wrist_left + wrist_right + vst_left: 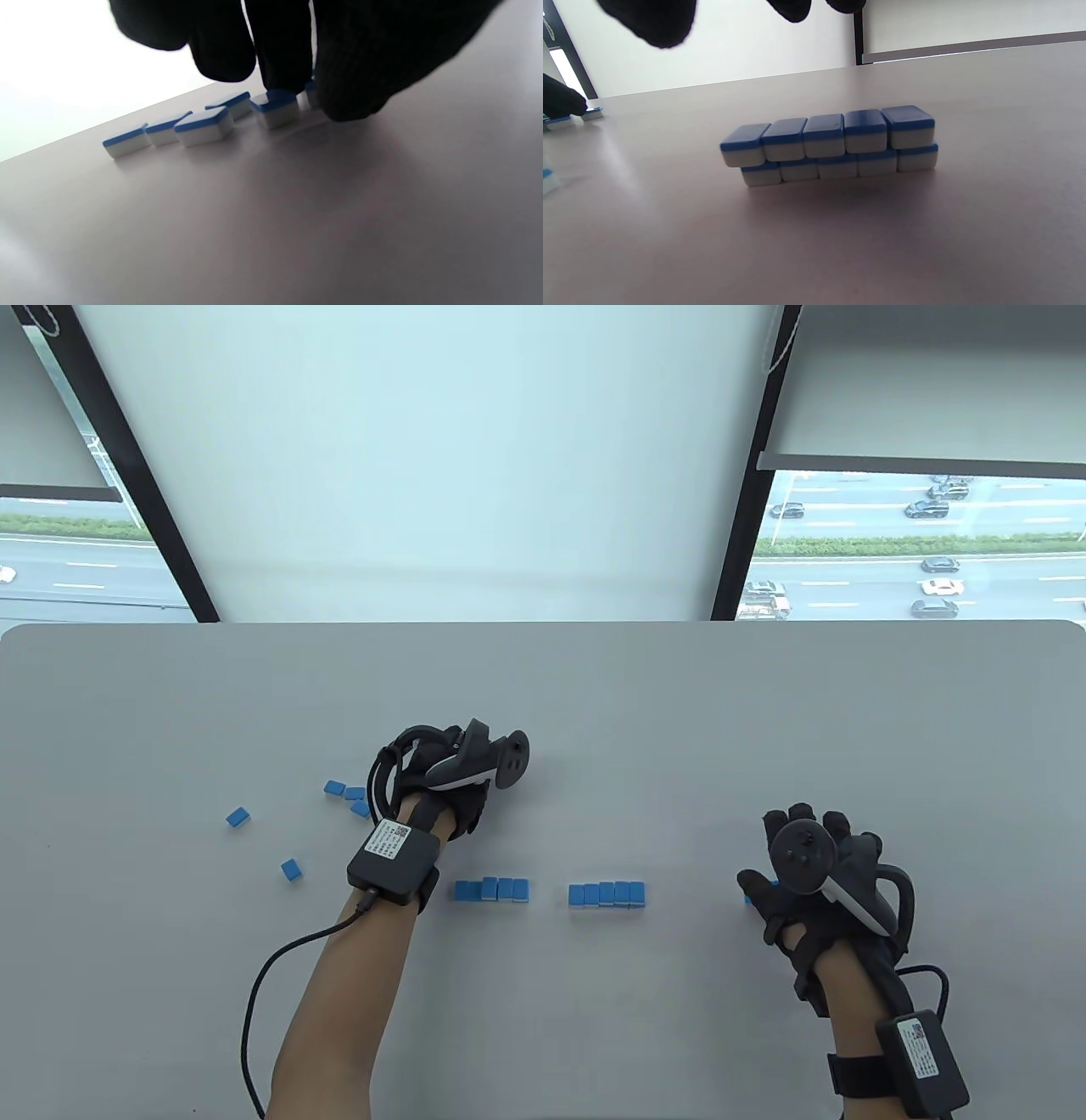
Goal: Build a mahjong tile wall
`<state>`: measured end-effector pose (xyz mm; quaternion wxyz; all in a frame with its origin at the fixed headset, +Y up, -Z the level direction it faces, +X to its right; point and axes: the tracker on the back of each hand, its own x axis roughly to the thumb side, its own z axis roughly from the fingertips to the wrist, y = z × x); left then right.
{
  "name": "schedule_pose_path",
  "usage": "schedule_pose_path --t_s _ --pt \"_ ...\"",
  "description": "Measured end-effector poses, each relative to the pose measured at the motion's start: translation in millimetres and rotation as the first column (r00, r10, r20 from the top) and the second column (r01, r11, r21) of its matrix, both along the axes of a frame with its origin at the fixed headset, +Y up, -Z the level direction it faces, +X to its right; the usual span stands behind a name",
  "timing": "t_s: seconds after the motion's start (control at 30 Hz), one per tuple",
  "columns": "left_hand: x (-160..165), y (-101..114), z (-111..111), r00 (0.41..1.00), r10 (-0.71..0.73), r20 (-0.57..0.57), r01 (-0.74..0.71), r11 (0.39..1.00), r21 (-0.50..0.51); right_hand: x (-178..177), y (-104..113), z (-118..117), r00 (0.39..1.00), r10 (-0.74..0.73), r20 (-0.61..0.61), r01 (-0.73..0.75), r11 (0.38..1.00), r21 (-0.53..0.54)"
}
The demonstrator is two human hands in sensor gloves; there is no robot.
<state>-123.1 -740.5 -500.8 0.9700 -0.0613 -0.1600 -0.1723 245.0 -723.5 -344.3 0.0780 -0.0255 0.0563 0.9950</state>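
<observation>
Small smooth blocks, blue on top and white beneath, sit on the matte grey tabletop point(543, 687). At centre frame a two-layer wall point(831, 146) stands five tiles long, ten tiles. The left hand point(441, 789) fingers point(280, 46) press a loose tile point(275, 108); its grip is unclear. The right hand point(814, 882) rests released.

Blue-white tiles point(606, 893) — two-tier rows, loose strays

Your table view looks down from above; both wrist views skim low, sharing its blue tiles point(606, 894).
</observation>
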Motion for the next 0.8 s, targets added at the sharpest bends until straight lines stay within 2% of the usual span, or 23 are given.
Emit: schedule_pose_path --t_s 0.33,0.57,0.63,0.8 --pt "17.5 -1.7 2.7 0.994 -0.091 0.067 0.088 0.995 0.047 0.2 0.1 -0.4 1.0 0.0 -0.001 0.0 1.0 0.002" --pt "20.9 -0.7 9.2 0.994 -0.095 0.06 0.093 0.995 0.026 0.0 0.3 -0.8 1.0 -0.006 -0.003 0.006 1.0 0.004" --pt "18.1 3.2 14.1 0.995 -0.088 0.043 0.087 0.996 0.016 -0.2 0.1 -0.7 1.0 -0.008 -0.005 0.008 1.0 0.002" --pt "-0.1 24.8 32.8 0.999 0.033 -0.003 -0.033 0.999 0.016 -1.3 -0.4 -0.9 1.0 -0.013 -0.012 0.013 1.0 -0.001"
